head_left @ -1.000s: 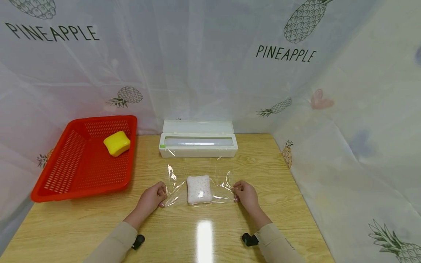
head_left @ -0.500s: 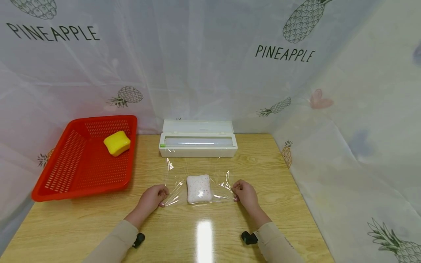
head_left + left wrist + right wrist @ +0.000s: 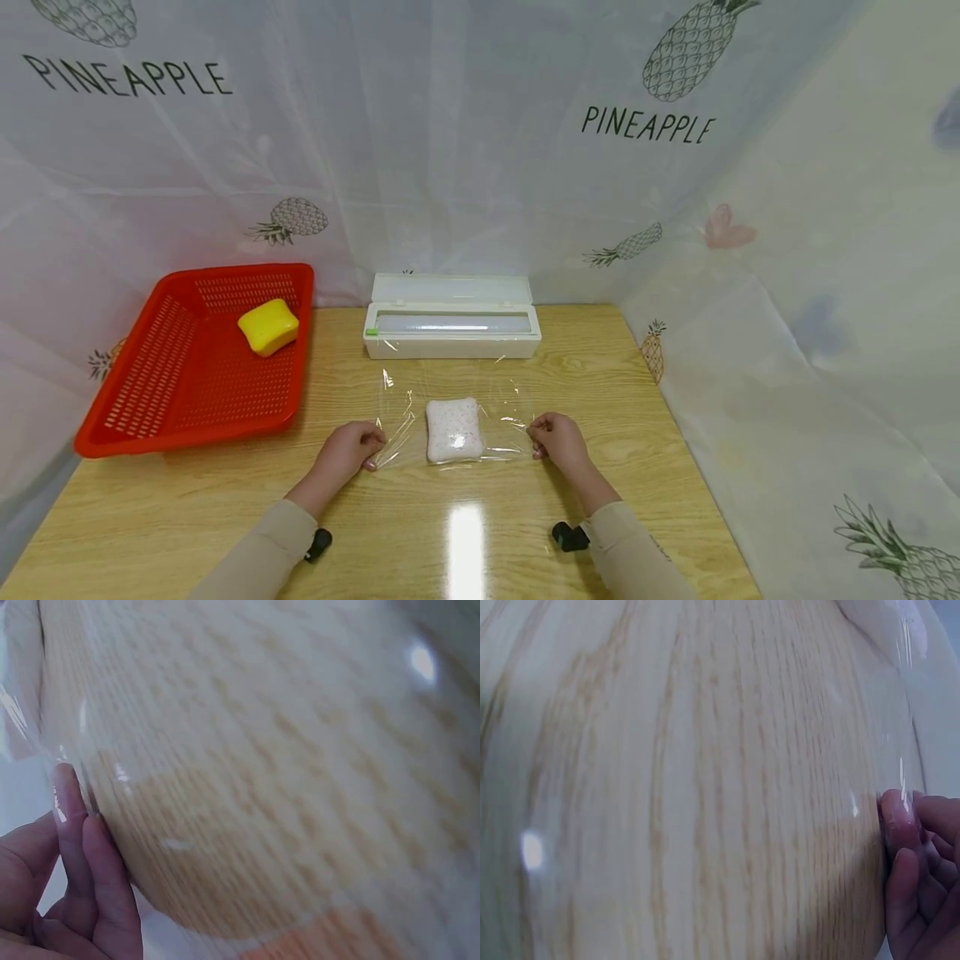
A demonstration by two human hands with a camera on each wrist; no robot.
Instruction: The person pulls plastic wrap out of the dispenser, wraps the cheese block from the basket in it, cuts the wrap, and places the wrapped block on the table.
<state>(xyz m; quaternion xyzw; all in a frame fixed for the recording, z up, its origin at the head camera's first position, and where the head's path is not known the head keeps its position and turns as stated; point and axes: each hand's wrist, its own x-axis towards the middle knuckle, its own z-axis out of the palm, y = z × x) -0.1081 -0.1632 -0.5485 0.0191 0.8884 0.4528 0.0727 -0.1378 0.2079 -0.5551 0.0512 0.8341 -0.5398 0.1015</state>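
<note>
Since a second ago, your left hand has edged slightly inward and the glints in the clear film have shifted; your right hand has hardly moved, and the speckled white block lies where it did.

Each of your hands pinches a near corner of the film, the gap between thumb and fingers narrowed down to the sheet. Take the white block as the centre of the dial: your left hand is at 9 o'clock and your right at 3, both just beyond the film's sides. The film appears to lie over the block and runs back towards the open white box at 12.

Your forearms come in from 7 and 5 and angle inward, the light sleeves ending behind your wrists.

On your left, the red basket stands between 9 and 10, well apart from your left hand, with a yellow block inside it at 10. On your right, wood-grained table stretches out at 3 to its slanting edge, where the printed curtain hangs. Behind the box, the curtain bounds the table's far edge.
</note>
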